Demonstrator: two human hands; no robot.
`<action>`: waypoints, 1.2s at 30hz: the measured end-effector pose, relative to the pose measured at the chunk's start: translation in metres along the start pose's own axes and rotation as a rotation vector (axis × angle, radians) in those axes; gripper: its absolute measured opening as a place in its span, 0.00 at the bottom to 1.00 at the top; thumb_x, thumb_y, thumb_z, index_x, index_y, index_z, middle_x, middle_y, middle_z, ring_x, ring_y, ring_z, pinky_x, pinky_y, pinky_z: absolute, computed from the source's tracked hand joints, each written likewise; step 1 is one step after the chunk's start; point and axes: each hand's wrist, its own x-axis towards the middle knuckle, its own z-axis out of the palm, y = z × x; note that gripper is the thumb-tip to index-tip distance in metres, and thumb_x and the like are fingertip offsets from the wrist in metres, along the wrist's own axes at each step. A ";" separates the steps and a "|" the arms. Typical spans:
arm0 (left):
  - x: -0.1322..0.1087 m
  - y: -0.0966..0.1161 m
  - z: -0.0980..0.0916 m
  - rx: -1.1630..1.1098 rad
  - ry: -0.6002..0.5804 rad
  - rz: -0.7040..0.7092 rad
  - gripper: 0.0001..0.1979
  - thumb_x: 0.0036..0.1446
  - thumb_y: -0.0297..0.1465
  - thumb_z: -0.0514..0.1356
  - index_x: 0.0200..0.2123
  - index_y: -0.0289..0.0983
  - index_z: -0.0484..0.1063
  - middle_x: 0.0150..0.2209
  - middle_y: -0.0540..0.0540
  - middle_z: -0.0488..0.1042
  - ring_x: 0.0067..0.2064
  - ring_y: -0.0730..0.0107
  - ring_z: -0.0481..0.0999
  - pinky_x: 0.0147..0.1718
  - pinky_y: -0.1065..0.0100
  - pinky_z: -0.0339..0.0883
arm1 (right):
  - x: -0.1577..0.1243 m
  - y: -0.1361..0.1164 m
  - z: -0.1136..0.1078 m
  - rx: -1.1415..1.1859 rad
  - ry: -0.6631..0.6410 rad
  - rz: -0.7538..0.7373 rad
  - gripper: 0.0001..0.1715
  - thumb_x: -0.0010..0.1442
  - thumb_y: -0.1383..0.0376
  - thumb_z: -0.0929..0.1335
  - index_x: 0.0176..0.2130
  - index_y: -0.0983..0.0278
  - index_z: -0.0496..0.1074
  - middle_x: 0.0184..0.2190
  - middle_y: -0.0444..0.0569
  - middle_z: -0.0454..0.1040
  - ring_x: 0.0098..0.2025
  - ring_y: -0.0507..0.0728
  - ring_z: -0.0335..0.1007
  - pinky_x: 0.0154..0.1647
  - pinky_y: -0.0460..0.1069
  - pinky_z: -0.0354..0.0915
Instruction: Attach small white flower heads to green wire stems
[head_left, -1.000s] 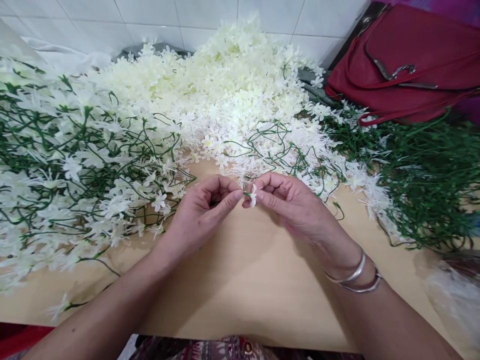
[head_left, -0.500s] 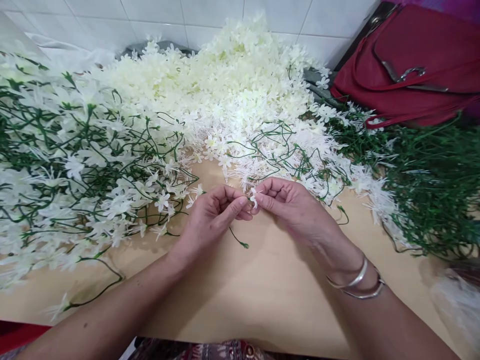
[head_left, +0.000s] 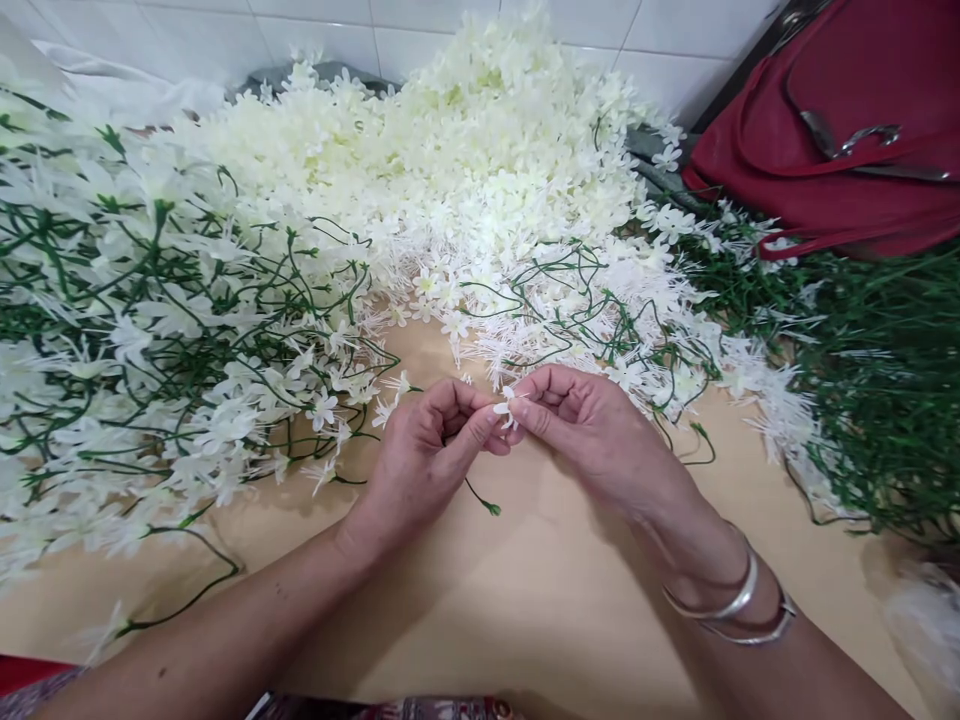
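Observation:
My left hand (head_left: 427, 455) and my right hand (head_left: 589, 425) meet fingertip to fingertip over the tan table (head_left: 525, 600). Between the pinched fingers sits a small white artificial flower (head_left: 506, 407). A thin green stem (head_left: 480, 498) hangs down from under my left hand, its tip just above the table. Both hands have curled fingers. Silver bangles (head_left: 731, 605) circle my right wrist.
Stems with white flowers (head_left: 150, 330) cover the left side. A heap of loose cream blossoms (head_left: 465, 150) lies at the back, thin white pieces (head_left: 600, 290) in front of it. Bare green stems (head_left: 877, 370) lie at the right, a red bag (head_left: 847, 130) behind them.
The green stem has come to hang below my left hand where it did not show a second ago. Both hands have stayed pinched together, and the view has shifted slightly.

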 end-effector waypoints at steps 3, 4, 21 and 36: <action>-0.001 -0.001 0.000 0.016 0.007 -0.001 0.13 0.66 0.39 0.67 0.35 0.36 0.74 0.32 0.46 0.85 0.33 0.69 0.85 0.37 0.70 0.80 | 0.000 0.000 0.002 0.014 0.001 0.007 0.22 0.55 0.49 0.80 0.32 0.62 0.75 0.26 0.43 0.77 0.30 0.54 0.74 0.37 0.51 0.71; -0.001 -0.001 0.000 0.023 0.009 0.001 0.13 0.66 0.39 0.67 0.35 0.36 0.74 0.32 0.46 0.84 0.33 0.69 0.85 0.36 0.70 0.80 | 0.000 0.000 0.002 0.014 0.005 0.008 0.22 0.55 0.50 0.80 0.32 0.62 0.75 0.26 0.43 0.77 0.30 0.54 0.74 0.37 0.51 0.71; 0.003 0.004 0.000 -0.006 -0.013 0.005 0.13 0.66 0.40 0.65 0.36 0.37 0.73 0.33 0.48 0.81 0.33 0.71 0.82 0.37 0.69 0.75 | 0.000 -0.002 -0.013 0.039 -0.036 -0.014 0.19 0.55 0.55 0.81 0.40 0.61 0.78 0.36 0.46 0.79 0.39 0.54 0.77 0.46 0.51 0.73; 0.001 -0.006 -0.002 0.118 -0.043 0.046 0.09 0.69 0.35 0.62 0.36 0.37 0.72 0.33 0.47 0.83 0.33 0.71 0.84 0.35 0.70 0.74 | 0.003 0.001 -0.011 -0.076 -0.085 -0.016 0.20 0.56 0.51 0.80 0.33 0.62 0.76 0.28 0.45 0.77 0.33 0.54 0.73 0.39 0.50 0.70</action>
